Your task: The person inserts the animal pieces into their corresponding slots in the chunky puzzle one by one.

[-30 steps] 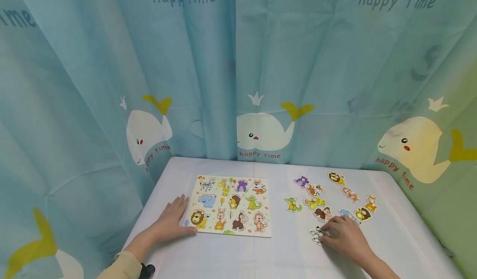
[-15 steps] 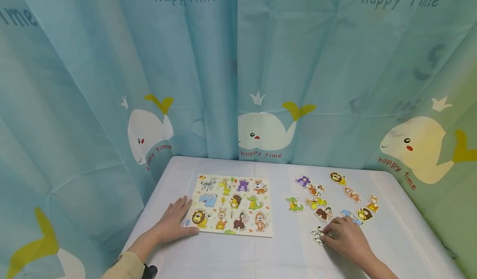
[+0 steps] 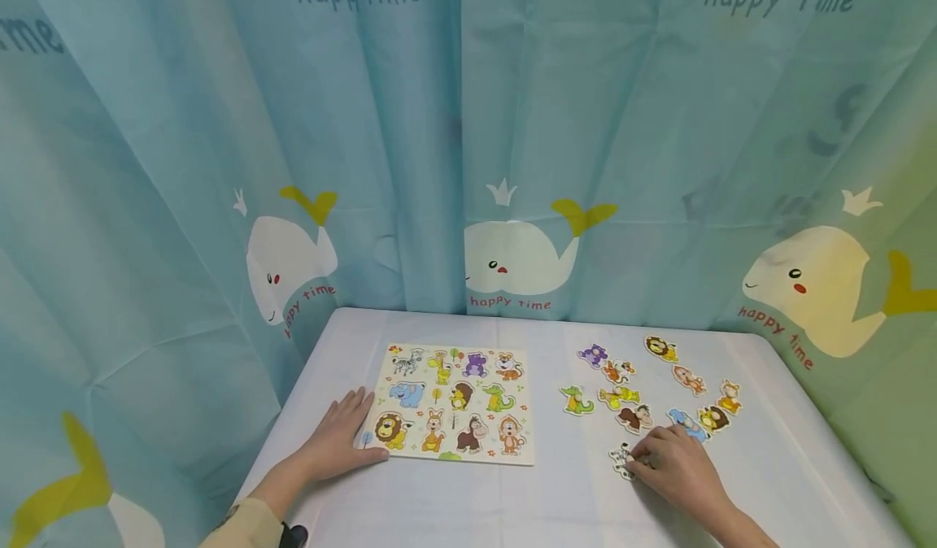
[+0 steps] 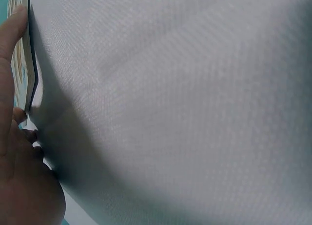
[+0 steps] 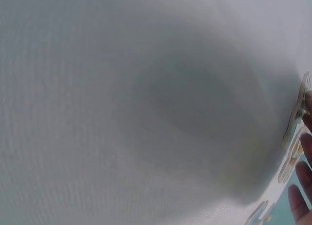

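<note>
My left hand (image 3: 337, 434) lies at the left edge of an animal puzzle board (image 3: 454, 460), fingers straight and thumb at its lower left corner. The left wrist view shows that thumb (image 4: 14, 27) against the side of the board (image 4: 30, 73). Over on the right, my right hand (image 3: 677, 463) pinches a zebra puzzle piece (image 3: 621, 460) between thumb and fingertips, low at the table. In the right wrist view, the pinched piece (image 5: 295, 110) shows edge-on beside the fingers. A blue elephant piece (image 3: 686, 423) lies just beyond this hand, partly covered by it.
Loose pieces lie beyond the right hand: crocodile (image 3: 577, 401), purple hippo (image 3: 593, 356), tiger (image 3: 618, 371), giraffe (image 3: 618, 397), gorilla (image 3: 634, 419), lion (image 3: 661, 349), monkey (image 3: 689, 380), kangaroo (image 3: 729, 397) and hedgehog (image 3: 713, 419). A blue curtain (image 3: 410, 125) hangs behind the white table (image 3: 556, 507).
The hands, board and pieces hold almost the same places. Only the head view shifts slightly; the right hand keeps its pinch on the zebra piece.
</note>
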`<state>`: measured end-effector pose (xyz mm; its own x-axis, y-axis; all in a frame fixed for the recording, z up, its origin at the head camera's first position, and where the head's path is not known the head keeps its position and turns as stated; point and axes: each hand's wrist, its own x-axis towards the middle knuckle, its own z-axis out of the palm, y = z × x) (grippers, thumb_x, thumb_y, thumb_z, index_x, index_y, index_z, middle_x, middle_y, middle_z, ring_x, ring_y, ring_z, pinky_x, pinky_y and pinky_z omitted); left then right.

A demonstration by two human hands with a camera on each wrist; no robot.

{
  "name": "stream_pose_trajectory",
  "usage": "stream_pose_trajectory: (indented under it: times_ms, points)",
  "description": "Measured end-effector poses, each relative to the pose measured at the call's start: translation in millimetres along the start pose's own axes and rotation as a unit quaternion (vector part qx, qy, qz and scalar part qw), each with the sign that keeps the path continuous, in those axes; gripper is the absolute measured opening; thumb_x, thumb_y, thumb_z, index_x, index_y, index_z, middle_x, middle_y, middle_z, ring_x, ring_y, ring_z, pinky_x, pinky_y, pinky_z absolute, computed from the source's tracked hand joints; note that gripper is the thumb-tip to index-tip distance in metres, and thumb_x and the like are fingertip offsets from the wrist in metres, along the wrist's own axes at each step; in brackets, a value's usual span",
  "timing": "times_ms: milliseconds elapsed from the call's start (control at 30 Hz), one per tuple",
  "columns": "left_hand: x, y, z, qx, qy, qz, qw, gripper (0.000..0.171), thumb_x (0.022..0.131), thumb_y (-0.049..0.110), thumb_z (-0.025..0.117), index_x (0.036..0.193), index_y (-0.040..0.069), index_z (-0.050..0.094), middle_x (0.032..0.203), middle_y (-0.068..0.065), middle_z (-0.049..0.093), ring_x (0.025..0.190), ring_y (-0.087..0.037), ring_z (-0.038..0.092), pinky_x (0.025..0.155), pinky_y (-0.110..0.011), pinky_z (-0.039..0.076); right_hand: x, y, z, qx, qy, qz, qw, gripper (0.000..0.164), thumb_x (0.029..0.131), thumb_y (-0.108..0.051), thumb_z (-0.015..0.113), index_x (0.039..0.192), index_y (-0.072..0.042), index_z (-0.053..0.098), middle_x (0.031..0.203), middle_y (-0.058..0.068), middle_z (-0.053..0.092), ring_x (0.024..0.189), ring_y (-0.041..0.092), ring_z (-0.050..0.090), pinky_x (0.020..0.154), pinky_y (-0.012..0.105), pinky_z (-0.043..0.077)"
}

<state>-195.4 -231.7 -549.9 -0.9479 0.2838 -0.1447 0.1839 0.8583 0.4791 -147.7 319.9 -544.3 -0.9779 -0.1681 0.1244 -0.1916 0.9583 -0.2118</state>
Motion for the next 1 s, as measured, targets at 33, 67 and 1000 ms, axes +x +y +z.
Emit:
stream_pose_trajectory:
  times_ms: [33,67,1000]
  points:
    - [0.0,0.6,-0.1,-0.002,0.002,0.002,1.0,0.117,0.079,0.067,0.076,0.159,-0.004,0.027,0.166,-0.026,0.019,0.154,-0.045,0.011,0.125,-0.06,0.007,0,0,1,0.0,0.001,0.003,1.0,0.018,0.075,-0.032,0.09,0.073,-0.031,0.072,0.081,-0.015,0.062,0.085,0.016,0.052,0.075,0.042,0.047]
    - [-0.2,1.2,-0.2,-0.005,0.004,0.004,1.0,0.116,0.079,0.066,0.076,0.159,-0.004,0.028,0.165,-0.027,0.02,0.153,-0.045,0.011,0.124,-0.061,0.007,0,1,1,0.001,0.003,0.004,1.0,0.017,0.075,-0.032,0.09,0.074,-0.03,0.072,0.081,-0.015,0.062,0.084,0.016,0.051,0.074,0.041,0.047]
    - [-0.5,2.1,-1.2,-0.003,-0.004,-0.014,0.9999,0.117,0.077,0.068,0.077,0.16,0.0,0.029,0.167,-0.024,0.017,0.154,-0.044,0.008,0.125,-0.059,0.007,22,-18,-13,0.045,0.121,-0.03,0.991,0.015,0.076,-0.022,0.09,0.076,-0.027,0.076,0.081,-0.011,0.062,0.084,0.02,0.055,0.068,0.042,0.046]
